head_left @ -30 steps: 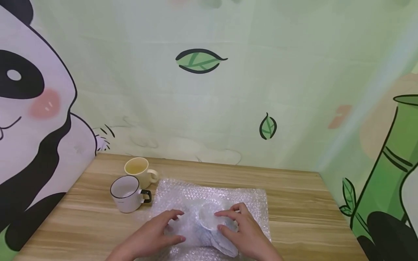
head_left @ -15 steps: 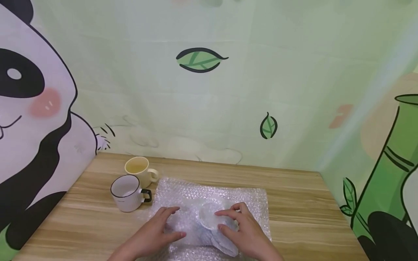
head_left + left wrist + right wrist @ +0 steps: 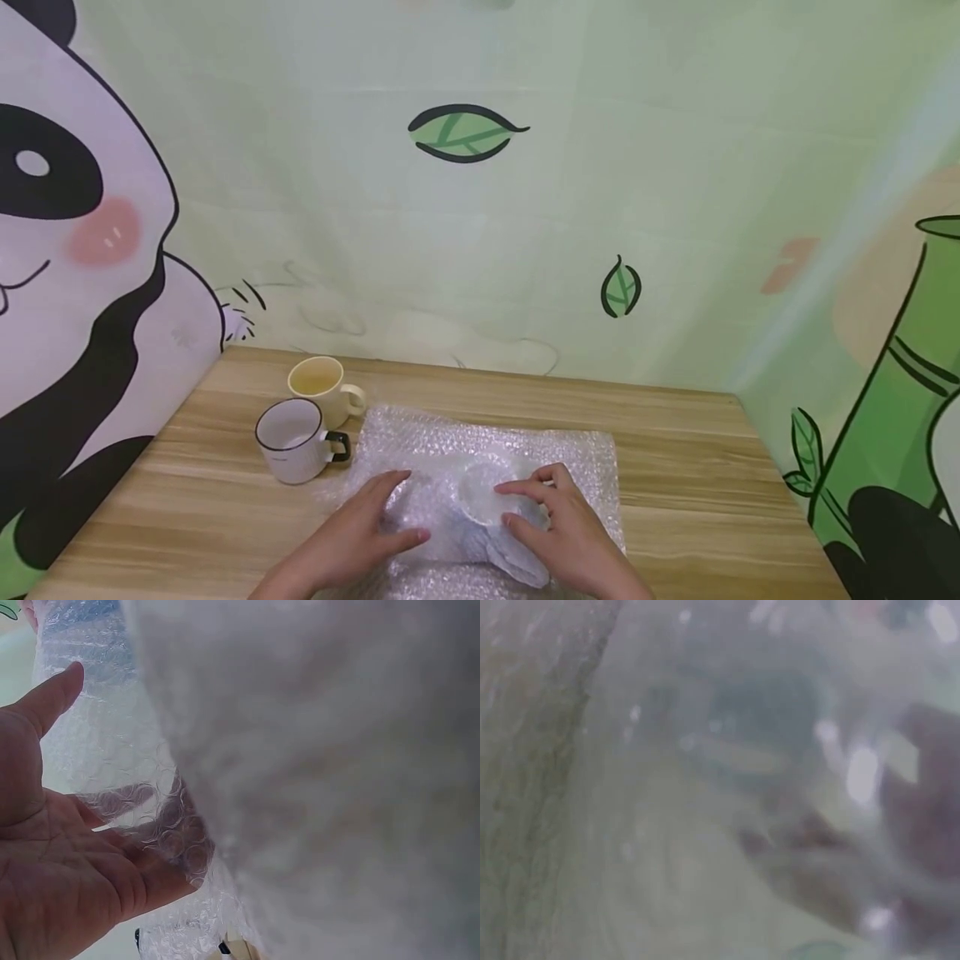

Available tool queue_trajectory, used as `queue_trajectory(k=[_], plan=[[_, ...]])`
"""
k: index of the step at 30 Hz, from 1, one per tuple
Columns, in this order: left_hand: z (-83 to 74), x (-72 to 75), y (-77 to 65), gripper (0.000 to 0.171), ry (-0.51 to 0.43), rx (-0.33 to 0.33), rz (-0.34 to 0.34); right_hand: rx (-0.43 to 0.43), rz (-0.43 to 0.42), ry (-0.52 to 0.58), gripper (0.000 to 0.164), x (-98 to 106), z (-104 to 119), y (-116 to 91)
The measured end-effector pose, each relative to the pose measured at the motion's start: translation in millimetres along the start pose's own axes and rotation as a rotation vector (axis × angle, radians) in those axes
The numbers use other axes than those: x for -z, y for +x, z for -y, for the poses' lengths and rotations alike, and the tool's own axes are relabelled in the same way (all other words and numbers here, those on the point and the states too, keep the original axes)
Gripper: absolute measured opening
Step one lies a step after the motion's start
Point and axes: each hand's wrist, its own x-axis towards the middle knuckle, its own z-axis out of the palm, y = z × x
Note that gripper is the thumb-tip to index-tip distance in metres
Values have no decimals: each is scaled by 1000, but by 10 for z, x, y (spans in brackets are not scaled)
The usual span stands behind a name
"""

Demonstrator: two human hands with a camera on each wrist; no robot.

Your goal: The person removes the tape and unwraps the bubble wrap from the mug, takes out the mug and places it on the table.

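Observation:
A bundle in clear bubble wrap [image 3: 431,517] lies across the lower middle of the head view, its right end showing a round rim and a bluish fold below. My right hand [image 3: 566,517] grips that right end, thumb and forefinger at the rim; the right wrist view shows its blurred fingers [image 3: 802,877] through the plastic. On the left side, my left hand [image 3: 360,529] has its thumb and fingers spread apart around the bundle. In the left wrist view, its fingertips lie behind the bubbly film and the thumb [image 3: 60,694] stands extended. What the wrap covers is hidden.
A flat bubble wrap sheet [image 3: 577,454] lies under the bundle on the wooden table [image 3: 697,483]. A white mug [image 3: 288,454] with a black handle and a yellow mug [image 3: 326,396] stand to the left. Behind hangs a printed backdrop [image 3: 337,167].
My left fingers have shifted slightly, spreading a little wider from the thumb. The right hand and the bundle look nearly still. The head view has tilted a little.

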Motion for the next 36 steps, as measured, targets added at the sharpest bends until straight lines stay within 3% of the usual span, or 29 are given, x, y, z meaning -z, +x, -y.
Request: queue_trajectory(k=[9,14,18,22,30,36], plan=[[15,15,-9,96,-18,25,42,-7,-20,-2,26,-19,13,-4],[51,54,-17,95,-42,-5,73,-42,-20,-31,46,-40,42,-3],[67,184,-72,91,-88,-42,149,-55,-22,-85,61,-70,81,-15],[-12,387,-152,88,-92,-79,232,-33,-63,-135,62,-100,110,-27],[-377,726,-296,85,106,-233,173,-15,-146,-198,56,-165,133,-32],[-650,773,-246,80,264,-337,149,-9,-157,-209,55,-181,132,-31]])
